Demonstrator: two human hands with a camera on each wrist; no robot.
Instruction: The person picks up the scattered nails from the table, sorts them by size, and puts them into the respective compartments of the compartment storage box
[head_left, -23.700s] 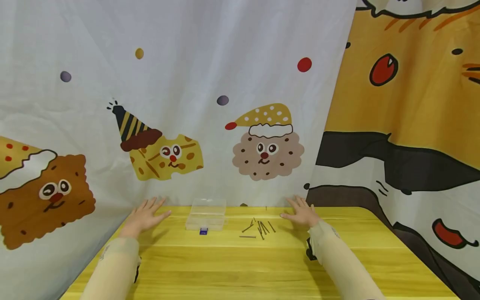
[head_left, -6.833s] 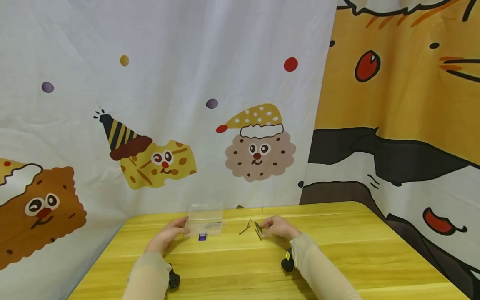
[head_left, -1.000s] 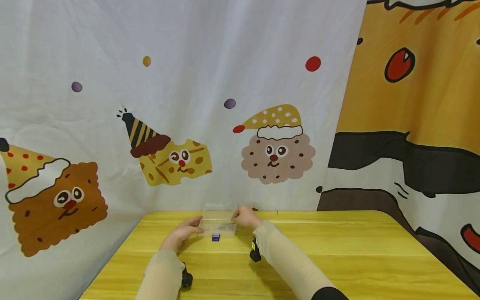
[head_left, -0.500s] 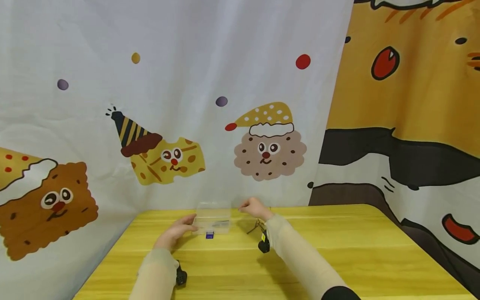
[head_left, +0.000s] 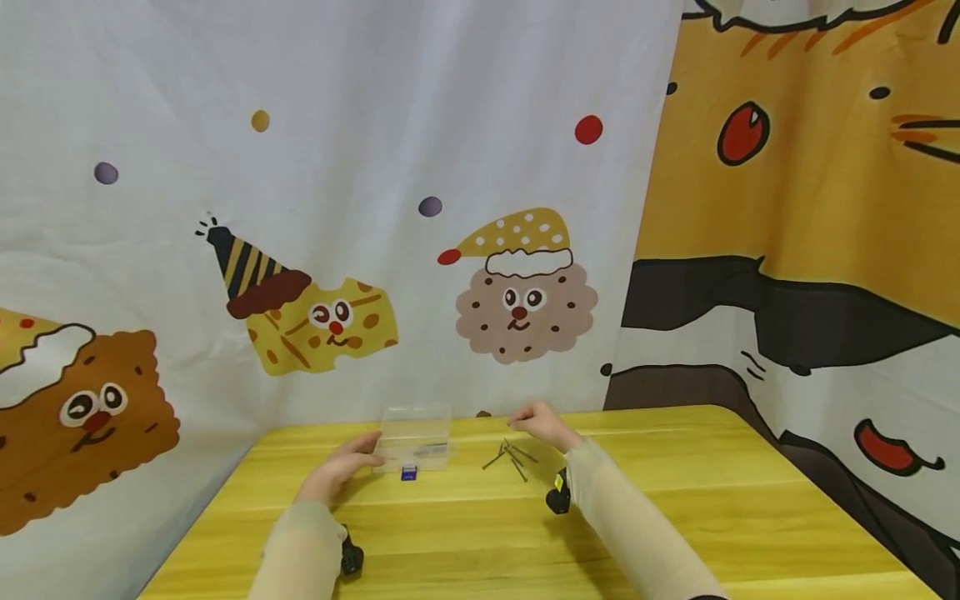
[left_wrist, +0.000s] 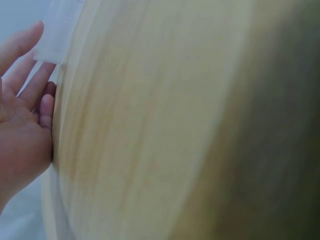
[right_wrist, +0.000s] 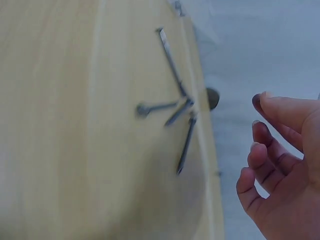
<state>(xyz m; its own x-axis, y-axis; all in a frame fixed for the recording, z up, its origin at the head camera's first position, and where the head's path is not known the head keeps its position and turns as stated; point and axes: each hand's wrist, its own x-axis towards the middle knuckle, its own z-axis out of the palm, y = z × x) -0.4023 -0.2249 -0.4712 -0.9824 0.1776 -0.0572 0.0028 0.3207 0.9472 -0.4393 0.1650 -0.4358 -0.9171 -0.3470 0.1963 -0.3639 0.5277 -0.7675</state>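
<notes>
A clear plastic box (head_left: 412,457) with its lid raised stands on the table near the back edge. A blue clasp (head_left: 408,473) hangs at its front, and thin grey nails (head_left: 431,450) show through its wall. My left hand (head_left: 341,468) touches the box's left end, thumb and fingers apart; the left wrist view shows the fingertips at the box's (left_wrist: 57,35) corner. Several loose nails (head_left: 514,458) lie crossed to the right of the box. My right hand (head_left: 547,427) is beyond them, fingers loosely bent, thumb against forefinger (right_wrist: 260,100), with nothing visible between them.
The wooden table (head_left: 480,542) runs back to a white cloth (head_left: 360,167) printed with cartoon biscuits and cheese. Black cameras (head_left: 558,493) are strapped at both wrists. A dark printed spot (right_wrist: 213,98) shows on the cloth behind the nails.
Over the last second my right hand moved from the box's right side back rightward to the nails. Since 23.7 s ago, nails have appeared in the box and fewer lie loose. My left hand stays.
</notes>
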